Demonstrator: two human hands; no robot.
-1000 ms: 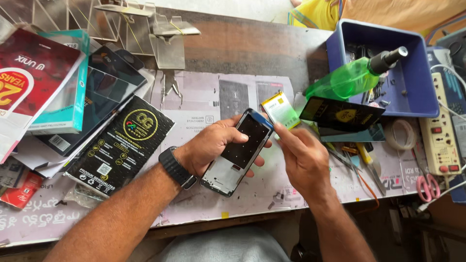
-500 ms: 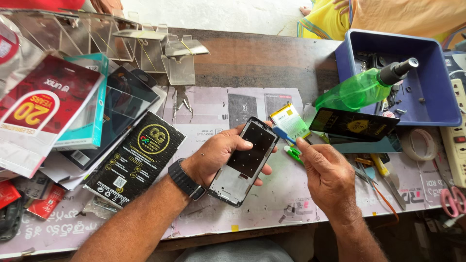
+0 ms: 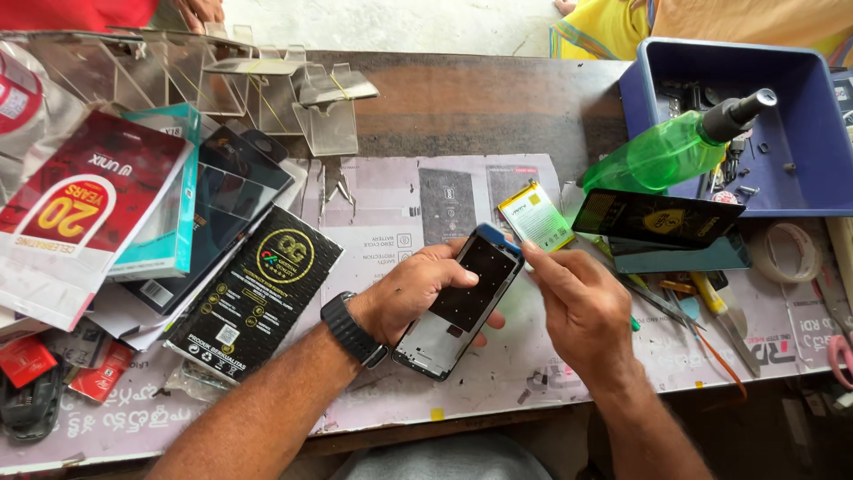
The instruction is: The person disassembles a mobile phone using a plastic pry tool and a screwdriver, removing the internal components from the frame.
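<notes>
The right hand (image 3: 582, 307) has slid up since the earlier frame, fingers now at the phone's top edge. Boxes (image 3: 98, 204) crowd the left, a green bottle (image 3: 662, 156) and blue tray (image 3: 800, 124) the right, on a paper-covered bench (image 3: 444, 107). The left hand (image 3: 413, 293) grips the opened phone (image 3: 462, 298) just above the paper; the right hand's grip cannot be made out.

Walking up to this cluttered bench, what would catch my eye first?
Probably the opened phone at the centre, held in the left hand while the right hand reaches to its top edge. Next, the green spray bottle lying across the rim of the blue tray at upper right.
</notes>
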